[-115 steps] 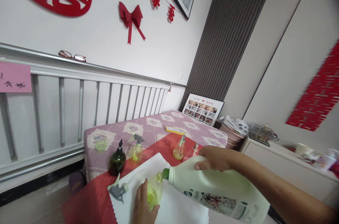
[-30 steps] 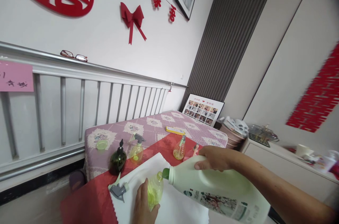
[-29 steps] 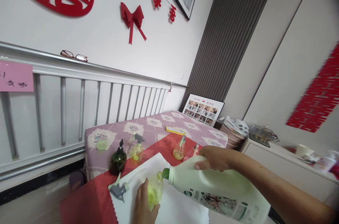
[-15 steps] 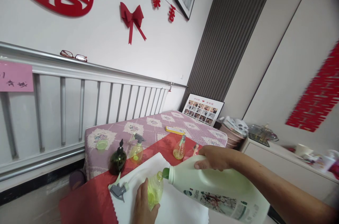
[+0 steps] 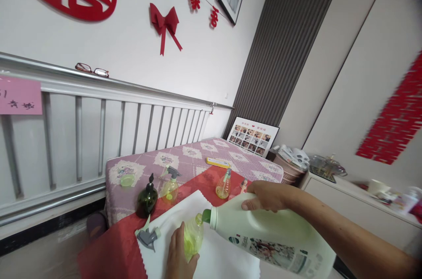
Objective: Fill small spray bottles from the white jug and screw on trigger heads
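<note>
My right hand (image 5: 265, 195) grips the handle of a large white detergent jug (image 5: 273, 237), tilted down to the left. Its green spout (image 5: 206, 215) meets the mouth of a small clear bottle (image 5: 193, 236) holding yellow-green liquid. My left hand (image 5: 177, 255) is wrapped round that small bottle from the near side, on a white cloth (image 5: 219, 257). A grey spray trigger head (image 5: 147, 237) lies loose on the cloth's left edge.
On the red cloth (image 5: 112, 252) and purple patterned tablecloth (image 5: 194, 156) stand a dark green pump bottle (image 5: 146, 200), a yellow spray bottle (image 5: 170, 186), a small amber bottle (image 5: 223, 186), a green lid (image 5: 126, 180) and a yellow box (image 5: 218, 162). A white railing (image 5: 99, 134) runs behind.
</note>
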`<state>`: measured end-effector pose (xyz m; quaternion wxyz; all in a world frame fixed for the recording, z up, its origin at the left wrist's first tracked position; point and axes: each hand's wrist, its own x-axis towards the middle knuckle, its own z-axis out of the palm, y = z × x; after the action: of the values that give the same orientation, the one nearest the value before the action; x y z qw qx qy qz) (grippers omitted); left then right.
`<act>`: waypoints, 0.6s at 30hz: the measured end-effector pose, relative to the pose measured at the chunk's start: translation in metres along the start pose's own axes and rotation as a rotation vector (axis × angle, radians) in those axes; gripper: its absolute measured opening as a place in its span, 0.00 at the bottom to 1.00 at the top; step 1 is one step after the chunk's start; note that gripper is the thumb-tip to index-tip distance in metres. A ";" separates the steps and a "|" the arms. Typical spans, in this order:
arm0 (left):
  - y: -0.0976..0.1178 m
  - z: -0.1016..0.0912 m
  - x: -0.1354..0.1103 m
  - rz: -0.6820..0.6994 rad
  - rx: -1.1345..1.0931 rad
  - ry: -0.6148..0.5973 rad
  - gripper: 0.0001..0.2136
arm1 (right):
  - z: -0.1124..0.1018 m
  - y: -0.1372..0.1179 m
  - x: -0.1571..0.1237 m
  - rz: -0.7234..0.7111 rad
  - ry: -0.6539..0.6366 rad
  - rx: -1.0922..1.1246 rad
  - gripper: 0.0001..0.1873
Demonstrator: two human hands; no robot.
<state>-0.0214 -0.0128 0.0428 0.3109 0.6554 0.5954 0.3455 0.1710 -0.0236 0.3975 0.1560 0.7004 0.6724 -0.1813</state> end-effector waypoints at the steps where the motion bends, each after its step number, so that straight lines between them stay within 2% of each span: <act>1: 0.000 0.000 0.000 0.002 0.003 -0.001 0.40 | 0.000 0.000 0.000 0.001 0.003 0.000 0.24; 18: 0.002 -0.002 0.000 0.005 0.022 -0.008 0.40 | -0.001 0.001 -0.001 -0.005 -0.004 0.011 0.23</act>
<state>-0.0214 -0.0132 0.0454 0.3052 0.6615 0.5963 0.3372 0.1723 -0.0243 0.3986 0.1533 0.6993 0.6728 -0.1867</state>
